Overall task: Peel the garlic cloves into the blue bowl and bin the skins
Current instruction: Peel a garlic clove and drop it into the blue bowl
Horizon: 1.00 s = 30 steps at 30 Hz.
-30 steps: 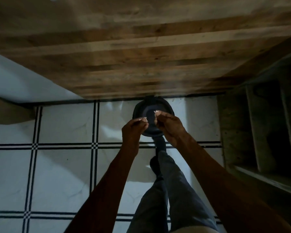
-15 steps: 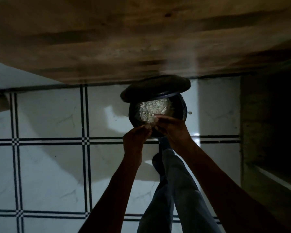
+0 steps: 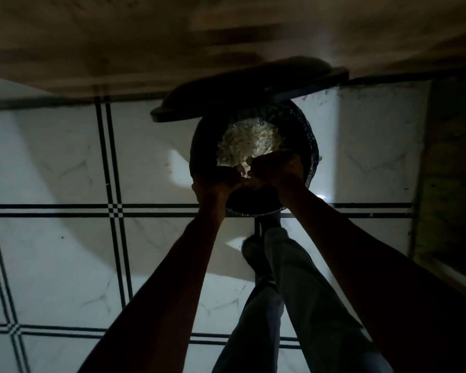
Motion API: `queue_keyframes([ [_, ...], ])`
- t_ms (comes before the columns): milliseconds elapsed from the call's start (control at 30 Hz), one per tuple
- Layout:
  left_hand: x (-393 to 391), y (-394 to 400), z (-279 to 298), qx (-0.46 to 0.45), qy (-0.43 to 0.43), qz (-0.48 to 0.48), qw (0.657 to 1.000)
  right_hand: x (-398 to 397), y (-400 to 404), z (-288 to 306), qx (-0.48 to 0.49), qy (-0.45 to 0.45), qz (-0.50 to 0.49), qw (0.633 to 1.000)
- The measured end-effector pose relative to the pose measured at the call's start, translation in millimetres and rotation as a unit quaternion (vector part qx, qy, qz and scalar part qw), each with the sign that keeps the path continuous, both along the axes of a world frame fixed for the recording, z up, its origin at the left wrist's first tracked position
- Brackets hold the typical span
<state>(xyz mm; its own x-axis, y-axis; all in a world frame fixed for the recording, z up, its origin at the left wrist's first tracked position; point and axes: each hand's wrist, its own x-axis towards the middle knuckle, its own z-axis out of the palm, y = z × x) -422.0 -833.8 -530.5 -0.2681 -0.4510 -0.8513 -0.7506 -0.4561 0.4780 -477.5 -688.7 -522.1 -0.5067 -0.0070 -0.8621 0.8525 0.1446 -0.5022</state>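
Binning step, by the look of it. Pedal bin (image 3: 311, 146) on the floor, lid (image 3: 242, 90) tipped up at the far side. Pale heap of garlic skins (image 3: 246, 142) already inside the bin.

Left hand (image 3: 215, 181) and right hand (image 3: 276, 168) both over the near rim of the bin, fingers curled, fingertips meeting around a small pale scrap (image 3: 244, 172), likely skin, though it is too dark to say whether a clove is in there too. Both seem to pinch it; grip looks tight.

One trouser leg (image 3: 288, 278) reaches to the foot of the bin, probably on the pedal; the foot itself is lost in shadow.

Next move, I judge: part the fingers over the bin mouth so the scrap falls inside, keeping the lid raised.

Blue bowl not in sight.

Floor (image 3: 65, 265) around the bin: white marbled tile, dark double lines. Wooden surface (image 3: 145, 36) beyond the bin, blurred. Dark shelving (image 3: 452, 170) to the bin's right. Dim light.
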Motion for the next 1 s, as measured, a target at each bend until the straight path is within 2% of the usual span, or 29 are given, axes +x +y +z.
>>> queue_keyframes([
  [67, -2, -2, -6, 0.002, 0.002, 0.007, 1.0, -2, -3, 0, 0.009, 0.018, -0.013, 1.0],
  [167, -11, -2, -6, 0.144, 0.014, 0.062, 0.987, 0, -6, 4, 0.029, 0.04, 0.004, 0.999],
  [200, -10, -4, -8, 0.124, 0.006, 0.026, 0.992, 0, -5, 5, 0.036, 0.057, 0.023, 0.997],
  [267, -10, -7, -12, 0.124, 0.003, 0.035, 0.992, 1, -5, 7, 0.063, 0.103, 0.06, 0.991],
  [333, -9, -5, -7, 0.08, -0.015, -0.004, 0.997, 2, -5, 7, 0.105, 0.151, 0.075, 0.98],
  [433, -17, 4, 12, 0.076, -0.016, -0.021, 0.997, 2, -12, 14, 0.175, 0.249, 0.131, 0.944],
  [533, -31, 17, 41, 0.167, -0.004, -0.042, 0.985, 6, -26, 27, 0.165, 0.345, 0.254, 0.888],
  [600, -36, 22, 57, 0.259, 0.065, 0.011, 0.964, 12, -22, 18, 0.13, 0.361, 0.408, 0.828],
  [633, -35, 21, 59, 0.281, 0.107, 0.045, 0.953, 9, -16, 13, 0.15, 0.347, 0.47, 0.797],
  [667, -33, 19, 58, 0.277, 0.113, 0.068, 0.952, 6, -9, 7, 0.185, 0.316, 0.483, 0.795],
  [733, -33, 16, 60, 0.267, 0.117, 0.074, 0.954, 4, -2, 6, 0.211, 0.29, 0.373, 0.856],
  [767, -36, 17, 60, 0.259, 0.102, 0.054, 0.959, 4, -4, 14, 0.181, 0.309, 0.319, 0.877],
  [800, -40, 20, 60, 0.246, 0.081, 0.031, 0.965, 8, -7, 15, 0.113, 0.316, 0.319, 0.886],
  [867, -42, 20, 65, 0.247, 0.076, 0.003, 0.966, 18, -4, 18, 0.007, 0.234, 0.347, 0.908],
  [933, -43, 21, 81, 0.273, 0.098, -0.046, 0.956, 16, 11, 20, 0.037, 0.143, 0.301, 0.942],
  [1000, -40, 22, 98, 0.291, 0.108, -0.073, 0.948, 19, 28, 37, 0.068, 0.17, 0.19, 0.965],
])
